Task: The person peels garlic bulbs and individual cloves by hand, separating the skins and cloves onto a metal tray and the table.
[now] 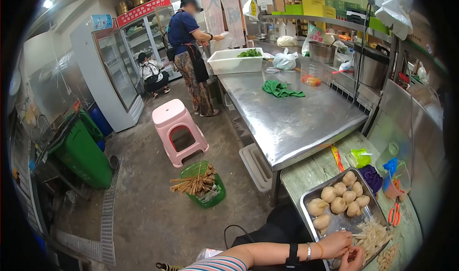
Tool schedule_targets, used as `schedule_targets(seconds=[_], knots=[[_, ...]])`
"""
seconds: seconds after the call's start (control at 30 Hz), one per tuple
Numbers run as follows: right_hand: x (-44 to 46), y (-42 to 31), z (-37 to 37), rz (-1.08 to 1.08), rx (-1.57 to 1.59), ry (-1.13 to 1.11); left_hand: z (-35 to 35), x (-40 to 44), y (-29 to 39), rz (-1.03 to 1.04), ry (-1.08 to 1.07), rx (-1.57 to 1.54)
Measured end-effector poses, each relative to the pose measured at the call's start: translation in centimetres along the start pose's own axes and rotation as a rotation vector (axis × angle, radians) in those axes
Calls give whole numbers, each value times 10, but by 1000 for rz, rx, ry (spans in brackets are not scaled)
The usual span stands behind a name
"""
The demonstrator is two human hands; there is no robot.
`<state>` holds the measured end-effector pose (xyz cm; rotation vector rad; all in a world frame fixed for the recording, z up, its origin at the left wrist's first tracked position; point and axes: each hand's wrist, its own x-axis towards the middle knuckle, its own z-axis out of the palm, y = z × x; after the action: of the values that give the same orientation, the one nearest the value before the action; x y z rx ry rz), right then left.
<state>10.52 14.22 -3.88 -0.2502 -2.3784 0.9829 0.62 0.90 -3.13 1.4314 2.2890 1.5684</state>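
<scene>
At the bottom right, my left hand (333,244) and my right hand (353,259) meet over the near end of a metal tray (311,193). My left fingers are pinched together, and what they hold is hidden. A small dark-red piece (352,255) shows in the closed fingers of my right hand. Just beyond them is a heap of pale strips (370,236), some inside the tray, with a smaller pile of strips (388,256) outside it. Several round, pale-brown lumps (338,205) fill the tray's far part.
Orange-handled scissors (394,214) and a dark purple cloth (370,178) lie by the tray. A steel table (287,115) extends beyond, bearing a green cloth (282,89). On the floor are a pink stool (174,127) and a green basket of sticks (208,194). Two people are farther back.
</scene>
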Motion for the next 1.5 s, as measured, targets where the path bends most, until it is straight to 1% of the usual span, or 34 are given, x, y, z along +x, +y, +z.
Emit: schedule_targets(seconds=[0.03,0.07,0.23,0.4,0.57,0.63,0.67,0.7,0.73,0.77,0.8,0.83,0.87,0.97,1.03,1.07,1.17,1.2,1.27,1.37,1.4,1.47,1.5], knots=[[0,-2,-1,47,-12,-30,0,0,0,-7,0,-3],[0,-1,-1,47,-12,-30,-1,0,1,-15,-1,-7],[-1,11,3,6,59,-14,-6,-1,4,-3,-6,-7],[0,9,4,-16,57,5,0,0,-2,16,-4,11],[-1,11,5,-15,82,18,-2,-2,1,-34,47,3],[2,4,1,-125,32,5,-8,-1,8,-51,28,20],[3,-1,-1,-126,32,6,-10,-1,10,-70,7,37],[4,-13,-4,-178,9,6,-7,0,7,-69,8,39],[5,-20,-6,-230,-15,6,-2,0,2,-99,63,1],[6,-21,-7,-232,-14,7,1,1,-2,-128,117,-36],[7,-22,-7,-288,-15,36,-1,2,-2,-126,118,-35],[7,-22,-7,-342,-16,64,-3,4,-2,-190,123,-110],[8,-20,-7,-344,-16,64,-5,5,-2,-254,128,-186],[8,-13,-6,-346,3,115,-1,7,-9,-274,171,-274],[10,-13,-7,-472,-38,109,3,8,-13,-262,206,-273],[10,-13,-7,-473,-38,109,5,8,-15,-251,241,-272],[9,-15,-6,-452,-29,111,4,8,-16,-297,206,-277],[9,-18,-6,-478,-72,118,3,8,-18,-298,206,-279],[8,-17,-7,-503,-115,124,2,11,-21,-325,180,-397],[6,-11,-7,-556,-103,74,-2,12,-21,-352,138,-475],[4,-9,-6,-522,-92,65,0,13,-26,-353,137,-475],[3,-3,-7,-486,-80,55,6,14,-36,-368,34,-639],[3,2,-8,-444,-41,94,3,13,-31,-368,33,-638]])
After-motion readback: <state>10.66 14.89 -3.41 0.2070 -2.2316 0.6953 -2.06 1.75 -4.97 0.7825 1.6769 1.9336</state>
